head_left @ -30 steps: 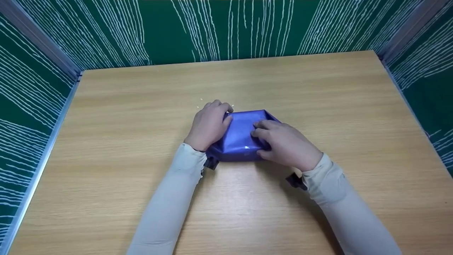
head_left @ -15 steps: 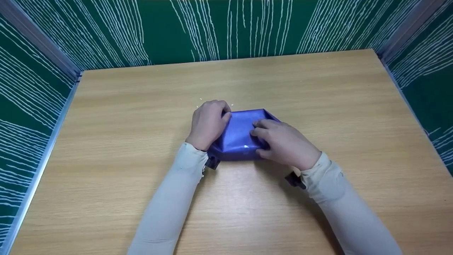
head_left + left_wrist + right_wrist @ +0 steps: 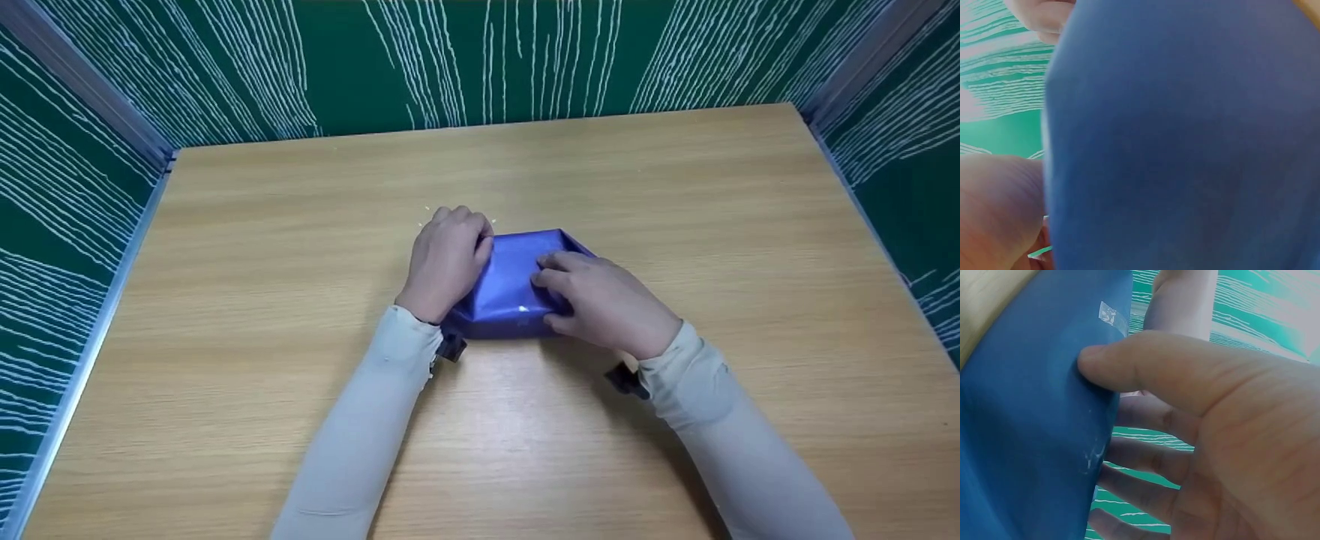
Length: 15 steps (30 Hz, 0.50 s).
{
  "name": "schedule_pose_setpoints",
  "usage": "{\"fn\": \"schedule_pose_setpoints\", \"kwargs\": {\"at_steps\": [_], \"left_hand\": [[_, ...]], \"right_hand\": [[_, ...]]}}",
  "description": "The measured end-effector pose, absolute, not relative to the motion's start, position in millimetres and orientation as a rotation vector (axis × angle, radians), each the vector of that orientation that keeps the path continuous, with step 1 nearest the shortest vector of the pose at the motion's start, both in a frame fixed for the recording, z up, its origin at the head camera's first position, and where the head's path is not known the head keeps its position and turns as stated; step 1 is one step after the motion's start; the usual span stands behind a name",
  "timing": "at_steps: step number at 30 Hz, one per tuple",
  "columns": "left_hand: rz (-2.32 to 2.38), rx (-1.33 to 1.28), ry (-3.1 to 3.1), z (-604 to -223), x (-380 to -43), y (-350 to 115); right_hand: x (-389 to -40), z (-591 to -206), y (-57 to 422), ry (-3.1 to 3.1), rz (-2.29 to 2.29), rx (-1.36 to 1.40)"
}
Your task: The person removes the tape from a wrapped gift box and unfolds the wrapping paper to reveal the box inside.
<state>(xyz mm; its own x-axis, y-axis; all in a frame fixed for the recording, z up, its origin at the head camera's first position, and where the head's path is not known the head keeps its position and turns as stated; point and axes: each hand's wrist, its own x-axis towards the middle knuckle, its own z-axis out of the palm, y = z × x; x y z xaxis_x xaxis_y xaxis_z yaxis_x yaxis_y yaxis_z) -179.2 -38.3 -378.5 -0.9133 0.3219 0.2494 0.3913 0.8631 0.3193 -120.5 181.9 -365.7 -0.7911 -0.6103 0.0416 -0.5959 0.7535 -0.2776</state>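
Observation:
A glossy blue-purple wrapped package point(image 3: 517, 274) lies on the wooden table before me, its wrapping folded at the corners. At its left end, my left hand point(image 3: 448, 259) grips the wrapping near the far corner with curled fingers; the fingertips are hidden in the head view. My right hand point(image 3: 611, 307) holds the right end, fingers spread over the top and thumb on the near side. In the right wrist view, the thumb point(image 3: 1109, 368) presses the wrapping just below a small piece of clear tape point(image 3: 1109, 314). The package's blue side point(image 3: 1185, 140) fills most of the left wrist view.
The wooden table point(image 3: 262, 247) stretches around the package. Small white bits point(image 3: 421, 223) lie just beyond my left hand. Green panels with white streaks point(image 3: 480, 67) stand along the back and both sides. A dark wrist camera point(image 3: 626, 380) sits under the right wrist.
My left hand shifts slightly along the package's left end, its knuckles now a little farther forward. The right hand and the package stay nearly still.

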Motion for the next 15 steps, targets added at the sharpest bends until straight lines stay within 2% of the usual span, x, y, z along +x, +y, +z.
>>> {"fn": "schedule_pose_setpoints", "kwargs": {"at_steps": [15], "left_hand": [[-0.565,-0.584,-2.802,-377,-167,-41]], "right_hand": [[-120,-366,182,2.899,-0.446,-1.016]]}}
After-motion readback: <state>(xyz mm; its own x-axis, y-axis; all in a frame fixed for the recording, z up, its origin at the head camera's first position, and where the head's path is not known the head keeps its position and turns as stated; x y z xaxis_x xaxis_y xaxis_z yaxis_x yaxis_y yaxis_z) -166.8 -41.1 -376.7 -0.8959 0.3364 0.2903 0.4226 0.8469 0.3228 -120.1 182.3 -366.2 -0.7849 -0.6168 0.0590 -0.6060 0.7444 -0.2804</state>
